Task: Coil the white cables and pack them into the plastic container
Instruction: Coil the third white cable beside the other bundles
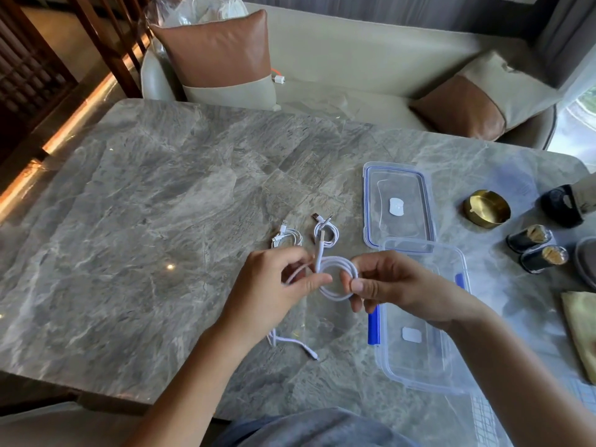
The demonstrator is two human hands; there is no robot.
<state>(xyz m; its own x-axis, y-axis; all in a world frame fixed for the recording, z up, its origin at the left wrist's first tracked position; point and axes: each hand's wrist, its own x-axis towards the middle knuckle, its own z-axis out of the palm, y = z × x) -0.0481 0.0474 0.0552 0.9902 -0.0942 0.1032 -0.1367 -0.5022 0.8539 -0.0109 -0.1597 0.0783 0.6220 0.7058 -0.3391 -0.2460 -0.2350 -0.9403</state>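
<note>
Bare forearms (200, 366) cross the near edge of the grey marble table (145, 221), which has broad open stone on its left. Above it, just left of the clear rectangular plastic container (419, 366), the right hand (393, 282) pinches a white cable (335, 296) looped round, and the left hand (277, 285) pinches its tail. Two coiled white cables (287, 238) lie just beyond. A round brass ashtray (487, 208) stands at the far right.

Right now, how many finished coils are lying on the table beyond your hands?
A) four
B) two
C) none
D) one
B: a left coil and a right coil lie side by side on the table, beyond the cable that the left hand and right hand hold.
</note>
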